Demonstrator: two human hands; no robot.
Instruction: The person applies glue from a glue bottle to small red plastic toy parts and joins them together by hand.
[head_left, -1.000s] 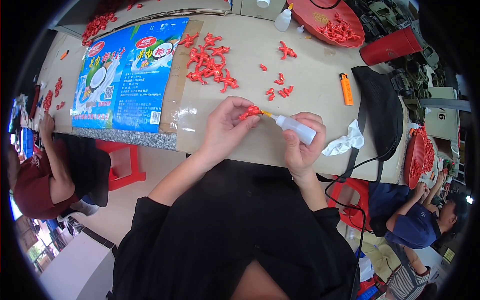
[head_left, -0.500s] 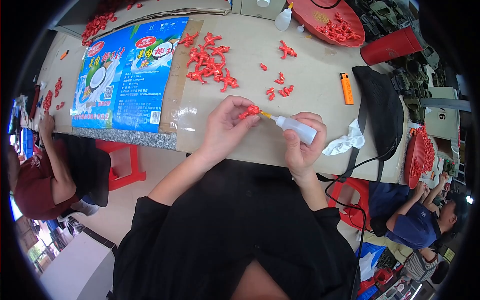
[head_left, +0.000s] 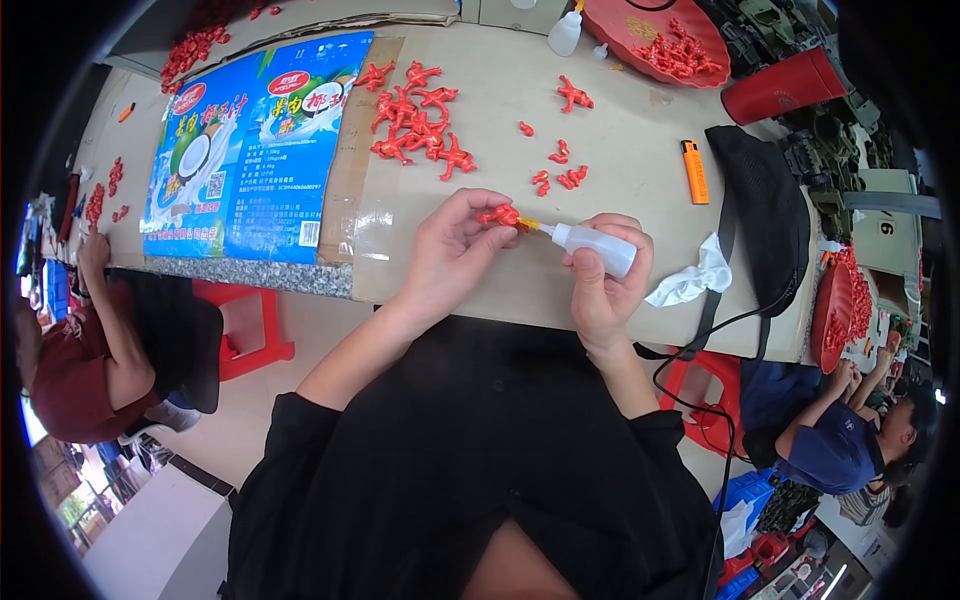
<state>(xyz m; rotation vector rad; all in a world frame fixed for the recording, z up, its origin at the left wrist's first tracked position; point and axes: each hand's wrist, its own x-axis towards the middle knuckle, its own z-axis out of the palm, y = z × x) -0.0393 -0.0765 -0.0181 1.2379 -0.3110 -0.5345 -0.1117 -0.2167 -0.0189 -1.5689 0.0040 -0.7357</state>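
Note:
Between the thumb and fingers of my left hand point(head_left: 462, 245) is a small glossy red figurine point(head_left: 500, 215), partly covered by the fingertips. My right hand point(head_left: 612, 285) grips a white squeeze bottle point(head_left: 600, 250) tilted toward the left. Its thin yellowish nozzle point(head_left: 534, 225) meets the figurine or sits just beside it; I cannot tell which. Beyond my hands lies a cluster of red figurines point(head_left: 418, 125), and one more figurine point(head_left: 574, 94) rests apart to the right. Several small red pieces point(head_left: 572, 177) are scattered nearer to me.
A flattened blue printed carton point(head_left: 250, 150) covers the left of the table. On the right are an orange lighter point(head_left: 694, 172), a crumpled white tissue point(head_left: 695, 275), a black pouch point(head_left: 760, 220) and a red cylinder point(head_left: 785, 88). A red tray point(head_left: 610, 25) and another squeeze bottle point(head_left: 565, 35) stand far back. People sit at both sides.
The squeeze bottle has turned slightly in my right hand and shifted a little. The figurine has rotated slightly in my left fingers. Both hands stay in nearly the same place.

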